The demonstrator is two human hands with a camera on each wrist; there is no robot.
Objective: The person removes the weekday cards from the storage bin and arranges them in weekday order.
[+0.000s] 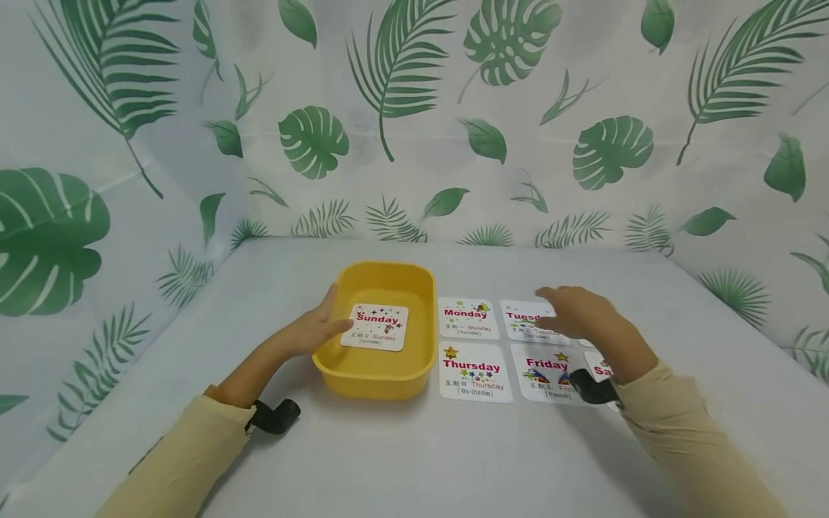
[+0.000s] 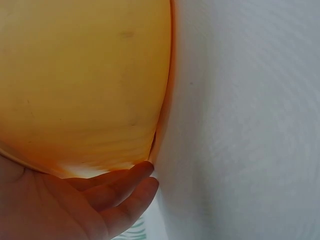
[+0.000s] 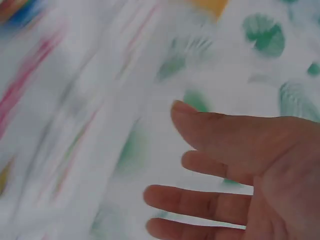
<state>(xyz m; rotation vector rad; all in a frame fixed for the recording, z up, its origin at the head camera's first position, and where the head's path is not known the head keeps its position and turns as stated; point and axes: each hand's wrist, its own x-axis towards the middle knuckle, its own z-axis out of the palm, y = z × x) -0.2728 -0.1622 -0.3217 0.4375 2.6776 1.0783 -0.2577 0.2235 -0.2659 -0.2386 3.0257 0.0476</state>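
In the head view my left hand (image 1: pixel 307 332) grips the left side of a yellow plastic basin (image 1: pixel 382 388), thumb over the rim. The left wrist view shows its fingers (image 2: pixel 122 192) against the outside wall. A white "Sunday" card (image 1: pixel 373 342) lies inside the basin. My right hand (image 1: pixel 586 316) hovers over the "Tuesday" card (image 1: pixel 521 329), fingers spread and holding nothing. Left of that lies the "Monday" card (image 1: pixel 468 324). Nearer are the "Thursday" card (image 1: pixel 475 374), the "Friday" card (image 1: pixel 540 378) and a card beginning "Sa" (image 1: pixel 597 365), partly hidden by the right wrist.
The cards lie in two rows on a pale tabletop (image 1: pixel 440 460), right beside the basin. A leaf-patterned cloth (image 1: pixel 414 180) closes off the back and both sides. Each wrist carries a small black camera mount, such as the left mount (image 1: pixel 277 417).
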